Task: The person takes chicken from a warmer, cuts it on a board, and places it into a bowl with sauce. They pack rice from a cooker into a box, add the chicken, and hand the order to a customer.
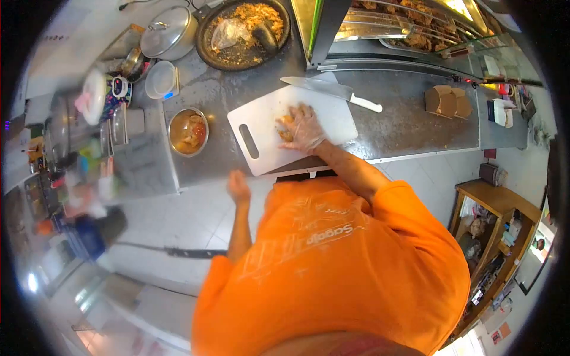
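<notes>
My right hand wears a clear plastic glove and presses down on a piece of orange-brown fried food on a white cutting board, fingers curled over it. The board lies on the steel counter in front of me. A cleaver with a white handle rests at the board's far edge, beyond my fingers. My left hand is bare and hangs below the counter's front edge with its fingers curled in, holding nothing. My orange shirt fills the lower view.
A metal bowl of food stands left of the board. Behind are a dark stone mortar with food, a lidded pot and a round white container. Cardboard boxes sit at right, a glass display case behind, a wooden shelf on the floor at right.
</notes>
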Demonstrator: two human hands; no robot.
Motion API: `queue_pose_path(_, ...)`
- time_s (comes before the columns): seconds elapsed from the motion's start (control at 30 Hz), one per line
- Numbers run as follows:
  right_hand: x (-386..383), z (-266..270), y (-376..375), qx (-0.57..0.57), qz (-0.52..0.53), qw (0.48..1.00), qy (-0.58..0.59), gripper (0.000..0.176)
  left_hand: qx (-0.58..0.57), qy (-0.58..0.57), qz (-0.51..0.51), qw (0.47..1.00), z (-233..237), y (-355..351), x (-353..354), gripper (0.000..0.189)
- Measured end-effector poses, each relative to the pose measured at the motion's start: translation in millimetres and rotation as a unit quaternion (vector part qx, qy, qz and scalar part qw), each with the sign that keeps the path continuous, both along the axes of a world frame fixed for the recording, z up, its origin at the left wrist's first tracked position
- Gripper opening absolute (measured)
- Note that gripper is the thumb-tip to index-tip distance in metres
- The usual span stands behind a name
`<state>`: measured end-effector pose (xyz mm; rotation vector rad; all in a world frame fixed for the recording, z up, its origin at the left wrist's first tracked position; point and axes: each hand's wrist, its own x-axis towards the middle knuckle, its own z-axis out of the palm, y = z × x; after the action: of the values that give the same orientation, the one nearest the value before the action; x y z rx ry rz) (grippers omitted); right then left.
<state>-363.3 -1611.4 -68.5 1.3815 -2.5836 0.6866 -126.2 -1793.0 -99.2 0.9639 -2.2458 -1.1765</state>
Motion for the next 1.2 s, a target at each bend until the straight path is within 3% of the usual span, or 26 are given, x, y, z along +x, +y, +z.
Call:
queue_pose_path(0.13,1.6,-46.2,-16.6,0.007,0.029,0.999,-0.011,0.039,0.014,-0.057,0.029,0.998,6.6,7.8,20.5,0.029)
queue_pose_path(0.2,-15.8,-71.4,-25.7,0.022,0.150,0.987,-0.057,0.030,0.023,-0.035,0.027,0.999,0.7,9.5,19.0,0.030)
queue_pose_path(0.27,-25.2,-62.4,-32.4,0.051,0.139,0.988,-0.052,0.023,0.037,0.008,0.006,0.999,-6.1,12.4,8.9,0.030)
queue_pose_path(0.33,-28.0,-52.3,-37.5,0.095,0.060,0.987,-0.117,0.015,0.042,0.040,-0.040,0.998,-7.9,14.3,-9.1,0.030)
queue_pose_path(0.4,-36.6,-57.2,-39.6,0.046,0.019,0.975,-0.217,0.020,0.075,-0.001,-0.028,0.997,9.1,19.1,-25.1,0.031)
queue_pose_path(0.43,-37.0,-53.7,-28.8,0.045,0.002,0.976,-0.211,0.020,0.077,0.005,-0.045,0.996,10.1,20.2,-32.0,0.031)
queue_pose_path(0.47,-37.6,-50.3,-18.9,-0.101,-0.056,0.840,-0.530,0.022,0.052,0.009,-0.054,0.997,10.7,20.2,-41.1,0.031)
queue_pose_path(0.5,-41.0,-44.6,-7.0,-0.241,-0.099,0.584,-0.769,0.024,0.028,0.015,-0.064,0.997,13.1,22.1,-52.6,0.030)
queue_pose_path(0.53,-42.6,-26.4,16.0,-0.252,-0.108,0.589,-0.760,0.024,0.030,0.023,-0.079,0.996,13.7,27.3,-63.4,0.030)
queue_pose_path(0.6,-36.8,42.1,81.6,-0.433,-0.058,0.325,-0.839,0.023,0.043,0.052,-0.078,0.995,19.1,43.4,-87.9,0.028)
queue_pose_path(0.63,-35.8,53.1,111.6,-0.443,-0.058,0.329,-0.832,0.023,0.004,0.043,-0.093,0.995,37.5,62.7,-103.5,0.027)
queue_pose_path(0.7,-36.9,62.9,171.7,-0.565,0.044,0.642,-0.517,0.023,0.029,0.050,-0.125,0.990,41.4,94.1,-130.9,0.026)
queue_pose_path(0.77,-75.7,41.8,246.4,-0.619,-0.032,0.354,-0.701,0.023,0.062,0.062,-0.183,0.979,43.4,134.5,-162.8,0.028)
queue_pose_path(0.83,-104.4,103.7,351.8,-0.665,0.031,0.237,-0.708,0.020,0.088,0.065,-0.224,0.968,41.2,196.9,-203.3,0.031)
queue_pose_path(0.9,-142.8,118.2,456.7,-0.723,0.012,0.277,-0.632,0.018,0.134,0.028,-0.325,0.936,28.2,254.6,-244.3,0.037)
queue_pose_path(0.97,-192.0,108.4,566.8,-0.752,-0.084,0.344,-0.556,0.019,0.190,0.015,-0.348,0.918,21.3,333.3,-290.8,0.037)
queue_pose_path(1.0,-220.6,100.4,618.8,-0.753,-0.199,0.367,-0.509,0.020,0.246,-0.008,-0.361,0.900,18.9,369.3,-311.6,0.040)
queue_pose_path(1.03,-255.5,80.6,677.1,-0.771,-0.229,0.348,-0.482,0.020,0.294,-0.079,-0.403,0.863,19.9,394.5,-335.5,0.051)
queue_pose_path(1.07,-288.4,69.1,729.1,-0.764,-0.288,0.385,-0.430,0.020,0.289,-0.077,-0.402,0.865,13.6,419.4,-355.1,0.051)
queue_pose_path(1.1,-320.1,58.7,775.2,-0.751,-0.345,0.419,-0.376,0.020,0.354,-0.071,-0.359,0.861,3.4,443.7,-372.6,0.056)
queue_pose_path(1.17,-378.3,35.3,846.9,-0.654,-0.510,0.474,-0.296,0.026,0.414,-0.064,-0.306,0.855,-18.5,476.6,-401.5,0.063)
queue_pose_path(1.2,-401.7,17.3,876.8,-0.653,-0.506,0.473,-0.306,0.026,0.444,-0.071,-0.258,0.855,-28.6,480.7,-405.5,0.070)
